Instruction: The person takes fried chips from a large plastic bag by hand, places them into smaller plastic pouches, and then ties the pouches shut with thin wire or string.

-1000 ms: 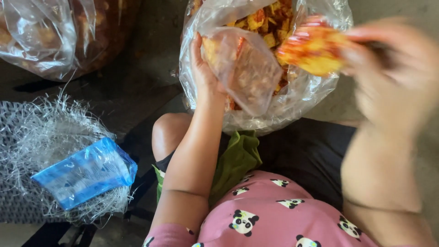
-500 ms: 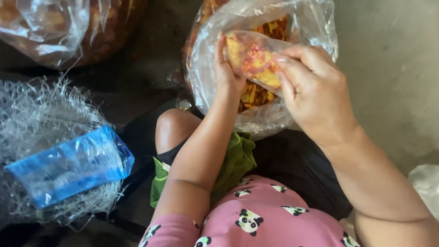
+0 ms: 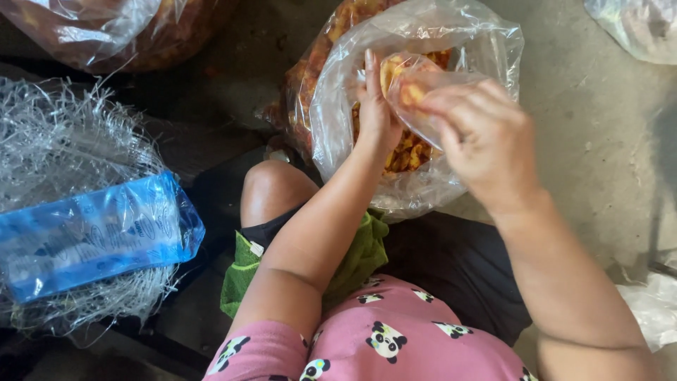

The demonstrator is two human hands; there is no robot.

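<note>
My left hand (image 3: 375, 113) holds one side of a small clear plastic bag (image 3: 409, 92) with orange-yellow snack pieces in it. My right hand (image 3: 479, 141) grips the same small bag from the right, fingers curled over it. Both hands are over a large open clear plastic bag (image 3: 451, 42) full of the same orange snacks (image 3: 402, 159), which stands on the floor in front of my knee (image 3: 271, 187).
A blue plastic packet (image 3: 92, 236) lies on a heap of clear thin plastic strips (image 3: 63, 141) at the left. Another big bag of snacks (image 3: 127, 32) sits at the top left. A green cloth (image 3: 360, 257) lies in my lap. Grey concrete floor (image 3: 599, 141) spreads to the right.
My right hand came in from the right with snacks and now sits on the small bag. The bag has filled a little; the left hand stays put.
</note>
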